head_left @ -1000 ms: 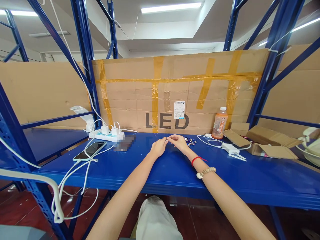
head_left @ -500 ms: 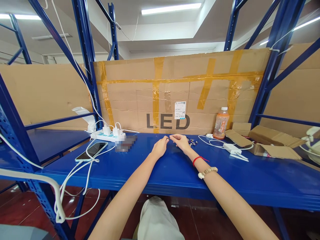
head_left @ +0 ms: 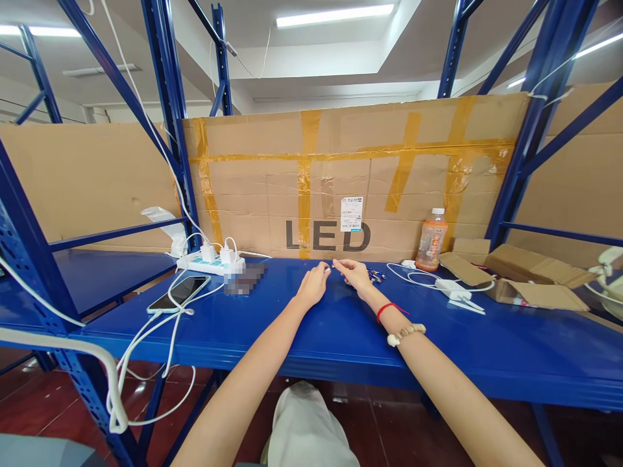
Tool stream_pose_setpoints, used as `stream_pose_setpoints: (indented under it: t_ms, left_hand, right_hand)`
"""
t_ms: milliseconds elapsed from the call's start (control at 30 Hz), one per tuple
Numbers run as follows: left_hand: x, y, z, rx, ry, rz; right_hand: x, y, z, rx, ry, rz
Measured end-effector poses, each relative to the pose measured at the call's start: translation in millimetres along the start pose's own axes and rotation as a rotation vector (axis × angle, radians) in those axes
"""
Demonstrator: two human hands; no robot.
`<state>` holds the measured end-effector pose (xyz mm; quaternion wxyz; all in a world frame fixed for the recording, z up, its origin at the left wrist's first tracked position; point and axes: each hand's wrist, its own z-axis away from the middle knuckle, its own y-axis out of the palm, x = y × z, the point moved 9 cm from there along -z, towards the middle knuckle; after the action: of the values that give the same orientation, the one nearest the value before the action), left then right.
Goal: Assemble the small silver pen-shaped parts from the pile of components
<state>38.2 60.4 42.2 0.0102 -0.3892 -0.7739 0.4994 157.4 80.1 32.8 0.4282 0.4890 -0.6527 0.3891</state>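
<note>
My left hand is over the middle of the blue shelf top, its fingers pinched around something small and pale that I cannot make out. Just to its right, my right hand has its thumb and fingertips pressed together, pointing at the left fingertips; whatever they hold is too small to name. A narrow gap separates the two hands. Behind the right hand lies a small heap of blue and silvery metal pieces, partly hidden by that hand.
A phone and a white power strip with tangled cables lie left. To the right are a drink bottle, a white charger and an open cardboard box. A large cardboard sheet stands along the back.
My left fingers have turned slightly, and a small pale thing now shows at their tips. The hands stay close together; the view has shifted very slightly.
</note>
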Motion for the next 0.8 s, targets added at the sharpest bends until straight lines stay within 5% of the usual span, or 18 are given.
stream_pose_setpoints:
  t_ms: [800]
  left_hand:
    - [-2.0, -3.2, 1.6, -0.029, 0.007, 0.041]
  right_hand:
    - [3.2, 7.8, -1.9, 0.141, -0.107, 0.035]
